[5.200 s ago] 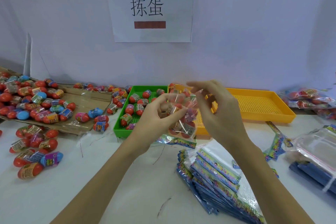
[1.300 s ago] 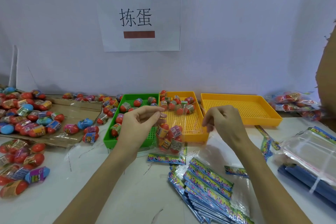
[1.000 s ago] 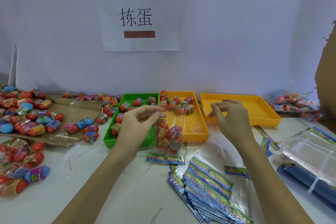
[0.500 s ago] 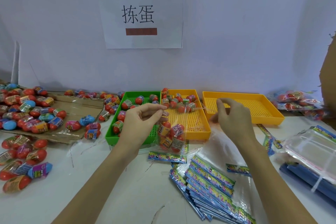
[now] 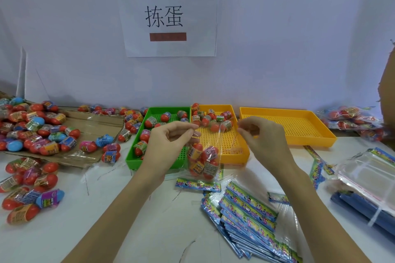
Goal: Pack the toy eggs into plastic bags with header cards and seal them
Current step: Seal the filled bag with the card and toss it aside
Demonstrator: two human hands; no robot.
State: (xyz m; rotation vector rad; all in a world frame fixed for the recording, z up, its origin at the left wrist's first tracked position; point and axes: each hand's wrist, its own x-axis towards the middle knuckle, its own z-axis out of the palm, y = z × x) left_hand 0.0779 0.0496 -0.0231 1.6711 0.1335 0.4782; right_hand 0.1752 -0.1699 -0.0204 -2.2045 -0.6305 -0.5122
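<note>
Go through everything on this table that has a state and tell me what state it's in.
Held bag: holds eggs, mouth up.
Left hand: pinches bag's top.
Right hand: pinches a thin strip.
Green tray: some eggs inside.
Middle yellow tray: eggs at far end.
Right yellow tray: no eggs.

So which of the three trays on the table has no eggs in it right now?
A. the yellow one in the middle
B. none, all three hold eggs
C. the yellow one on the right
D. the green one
C. The right yellow tray shows only its bare perforated floor, while the green tray and the middle yellow tray both have toy eggs lying in them.
</note>
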